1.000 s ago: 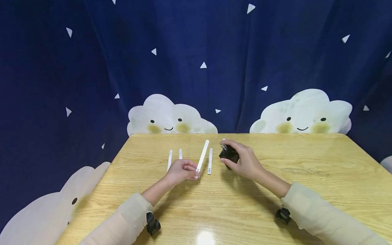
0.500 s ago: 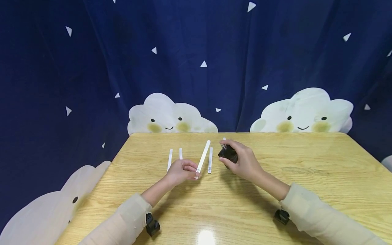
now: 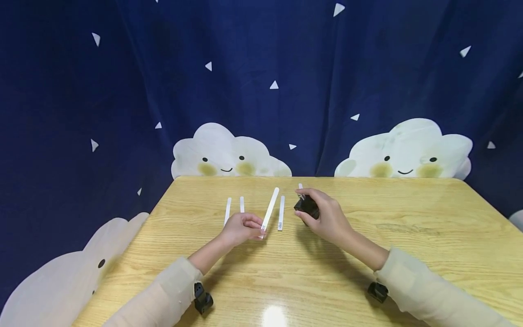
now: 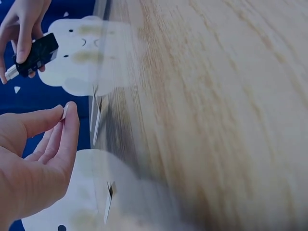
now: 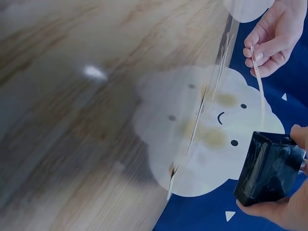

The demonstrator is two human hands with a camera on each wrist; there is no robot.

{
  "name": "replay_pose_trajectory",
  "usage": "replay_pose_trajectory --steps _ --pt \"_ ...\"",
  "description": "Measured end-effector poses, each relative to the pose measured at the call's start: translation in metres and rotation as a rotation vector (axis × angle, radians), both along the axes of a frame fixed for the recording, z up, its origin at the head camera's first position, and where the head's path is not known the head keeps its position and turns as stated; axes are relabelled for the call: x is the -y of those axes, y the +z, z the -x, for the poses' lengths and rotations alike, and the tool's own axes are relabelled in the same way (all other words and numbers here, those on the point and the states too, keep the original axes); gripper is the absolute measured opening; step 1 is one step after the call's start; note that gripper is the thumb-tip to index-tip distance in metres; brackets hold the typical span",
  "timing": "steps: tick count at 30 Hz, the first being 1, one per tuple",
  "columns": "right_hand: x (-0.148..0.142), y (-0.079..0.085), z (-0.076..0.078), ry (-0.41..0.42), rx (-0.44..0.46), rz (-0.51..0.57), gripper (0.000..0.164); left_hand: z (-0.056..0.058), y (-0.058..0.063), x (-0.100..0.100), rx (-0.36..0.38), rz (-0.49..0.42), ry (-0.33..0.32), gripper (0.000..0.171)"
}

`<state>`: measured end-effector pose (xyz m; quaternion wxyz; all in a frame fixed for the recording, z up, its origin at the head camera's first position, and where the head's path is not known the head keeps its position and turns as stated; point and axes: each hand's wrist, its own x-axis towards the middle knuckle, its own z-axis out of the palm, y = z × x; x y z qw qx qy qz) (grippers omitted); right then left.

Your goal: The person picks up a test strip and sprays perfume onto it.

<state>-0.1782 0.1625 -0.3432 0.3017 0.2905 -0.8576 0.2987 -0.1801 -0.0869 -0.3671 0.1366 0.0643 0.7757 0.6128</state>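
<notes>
My left hand (image 3: 240,230) pinches the printed lower end of a white paper test strip (image 3: 270,206) between thumb and fingers. The strip is raised above the table, slanting up and away. To its right, my right hand (image 3: 330,217) grips a dark, boxy perfume bottle (image 3: 307,207) with a silver spray nozzle, fingertips at its top and thumb low on its side. In the right wrist view the glossy bottle (image 5: 269,168) is tilted, and the curved strip (image 5: 262,96) stretches down from the left hand's pinch. A gap separates strip and bottle in the head view.
More white strips lie on the wooden table (image 3: 261,281): one strip (image 3: 281,213) between the hands, two strips (image 3: 227,210) partly behind the left hand, another strip (image 3: 300,185) behind the bottle. A dark blue curtain (image 3: 253,54) with cloud prints hangs beyond the far edge.
</notes>
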Motion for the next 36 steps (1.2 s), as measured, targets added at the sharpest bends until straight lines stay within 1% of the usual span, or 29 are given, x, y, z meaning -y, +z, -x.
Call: replay_pose_trajectory --steps 6,12,14,17,23,27,29,31,33,36 --pt "-0.005 0.002 -0.002 -0.015 0.016 0.005 0.053 0.006 -0.002 0.000 0.062 -0.032 0.052 0.026" --pt "-0.015 0.008 -0.001 -0.048 0.034 0.019 0.055 0.016 -0.002 -0.003 0.089 -0.050 0.080 0.027" --pt "-0.017 0.009 -0.001 -0.052 0.036 0.027 0.055 0.020 -0.002 -0.004 0.099 -0.062 0.088 0.028" --pt "-0.020 0.008 0.000 -0.052 0.029 0.027 0.055 0.025 -0.003 -0.007 0.113 -0.084 0.118 0.029" --pt "-0.027 0.004 -0.003 -0.028 0.023 0.009 0.054 0.034 -0.006 -0.007 0.120 -0.060 0.181 0.029" --pt "-0.034 0.002 -0.004 -0.040 0.023 -0.001 0.054 0.042 -0.010 -0.005 0.133 -0.054 0.227 0.031" --pt "-0.036 0.002 -0.003 -0.047 0.021 -0.007 0.054 0.046 -0.010 -0.004 0.145 -0.060 0.240 0.033" --pt "-0.038 0.002 -0.003 -0.050 0.023 -0.012 0.054 0.049 -0.009 -0.003 0.159 -0.061 0.241 0.034" --pt "-0.039 0.002 -0.003 -0.046 0.024 -0.013 0.054 0.051 -0.007 -0.003 0.172 -0.052 0.227 0.034" --pt "-0.041 0.002 -0.004 -0.041 0.027 -0.013 0.054 0.051 -0.006 -0.003 0.177 -0.005 0.221 0.032"
